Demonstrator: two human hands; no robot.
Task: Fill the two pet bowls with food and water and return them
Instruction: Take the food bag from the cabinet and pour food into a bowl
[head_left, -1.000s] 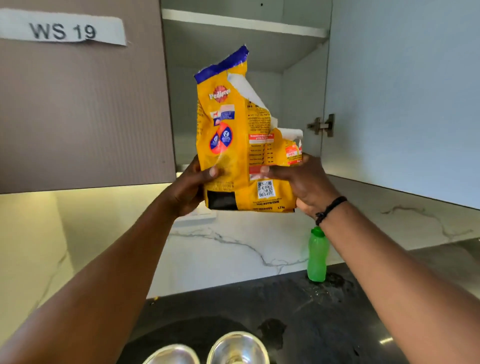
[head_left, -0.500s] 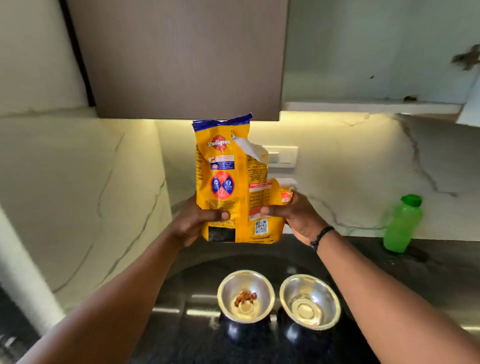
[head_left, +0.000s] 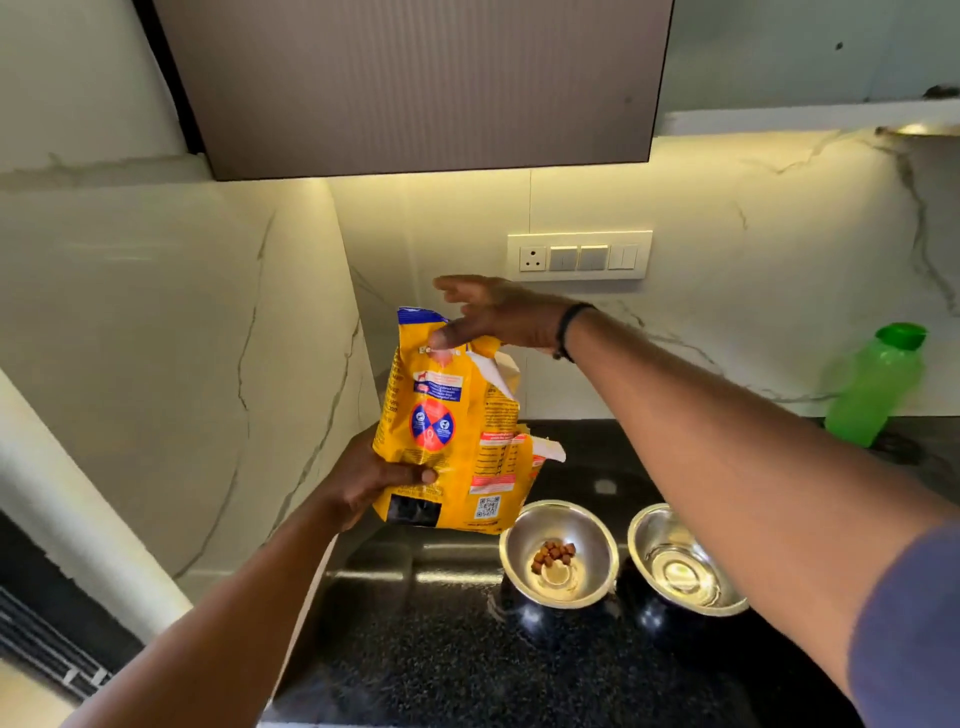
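Observation:
I hold a torn yellow pet food bag (head_left: 457, 431) upright above the dark counter (head_left: 415, 649). My left hand (head_left: 374, 478) grips its lower left side. My right hand (head_left: 493, 314) is at the bag's blue top edge, thumb on the front and fingers stretched out above it. Two steel bowls in black bases stand just below and right of the bag. The left bowl (head_left: 511, 566) holds a few brown kibbles. The right bowl (head_left: 638, 540) looks shiny inside; I cannot tell whether it holds water, and my right forearm covers part of it.
A green bottle (head_left: 872, 389) stands at the back right against the marble wall. A switch panel (head_left: 579, 257) is on the wall behind the bag. A brown wall cabinet (head_left: 415, 88) hangs overhead. The counter ends at a wall corner on the left.
The bag has come down from the cabinet to just over the bowls. My right hand has left the bag's lower right side and moved up to its top edge.

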